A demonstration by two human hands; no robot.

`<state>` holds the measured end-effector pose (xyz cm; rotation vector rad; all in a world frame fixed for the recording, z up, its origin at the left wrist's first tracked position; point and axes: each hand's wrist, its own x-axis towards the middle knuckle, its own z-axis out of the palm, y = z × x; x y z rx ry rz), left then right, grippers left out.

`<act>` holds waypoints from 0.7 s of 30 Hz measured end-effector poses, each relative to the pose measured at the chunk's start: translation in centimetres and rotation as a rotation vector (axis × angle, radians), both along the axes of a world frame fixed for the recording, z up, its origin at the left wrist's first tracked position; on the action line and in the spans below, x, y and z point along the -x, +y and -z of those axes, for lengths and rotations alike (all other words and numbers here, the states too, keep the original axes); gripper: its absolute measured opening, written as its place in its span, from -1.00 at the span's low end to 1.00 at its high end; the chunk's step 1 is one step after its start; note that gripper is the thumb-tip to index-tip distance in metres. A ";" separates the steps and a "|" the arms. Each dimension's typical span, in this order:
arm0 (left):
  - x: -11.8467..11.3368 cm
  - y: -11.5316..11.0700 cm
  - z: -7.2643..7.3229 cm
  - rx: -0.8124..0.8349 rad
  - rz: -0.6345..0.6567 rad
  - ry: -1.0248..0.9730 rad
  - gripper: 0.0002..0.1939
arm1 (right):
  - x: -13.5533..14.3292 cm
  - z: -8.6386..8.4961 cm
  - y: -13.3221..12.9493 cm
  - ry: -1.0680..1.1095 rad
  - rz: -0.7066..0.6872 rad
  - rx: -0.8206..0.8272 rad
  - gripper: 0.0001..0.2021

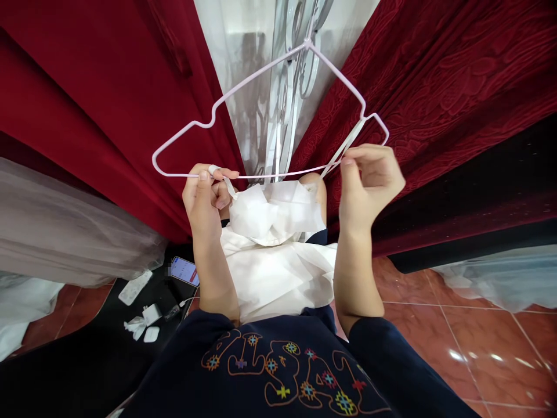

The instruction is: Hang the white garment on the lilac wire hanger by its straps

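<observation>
A pale pink hanger [256, 74] is held up in front of me, hook end away. My left hand [204, 194] pinches its bottom bar at the left, with a white strap [229, 187] of the garment looped over the index finger. My right hand [369, 180] has thumb and forefinger closed on the bar's right part. Another white strap [351, 136] runs from the hanger's right notch down past the right fingertips. The white garment [278, 273] hangs below the bar and lies across my lap.
Red curtains [108, 87] flank a pale metal grille [285, 87]. On a black surface [100, 342] at the lower left lie a lit phone [184, 271], a white charger [151, 314] and small white items. Sheer white fabric [65, 215] hangs at the left; red tiles [435, 325] cover the floor at right.
</observation>
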<state>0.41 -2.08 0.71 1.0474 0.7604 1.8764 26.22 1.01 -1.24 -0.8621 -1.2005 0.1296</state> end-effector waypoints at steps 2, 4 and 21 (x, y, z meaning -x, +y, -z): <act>-0.2 0.1 0.0 0.022 -0.014 -0.020 -0.56 | -1.1 0.3 0.6 0.097 -0.016 0.122 -0.83; -0.1 0.2 0.1 0.018 -0.015 -0.010 -0.56 | -1.4 0.6 0.9 0.081 -0.074 0.243 -0.73; 0.2 -0.3 0.3 -0.027 -0.049 0.079 -0.57 | -0.5 1.8 0.9 0.168 0.033 0.201 -0.65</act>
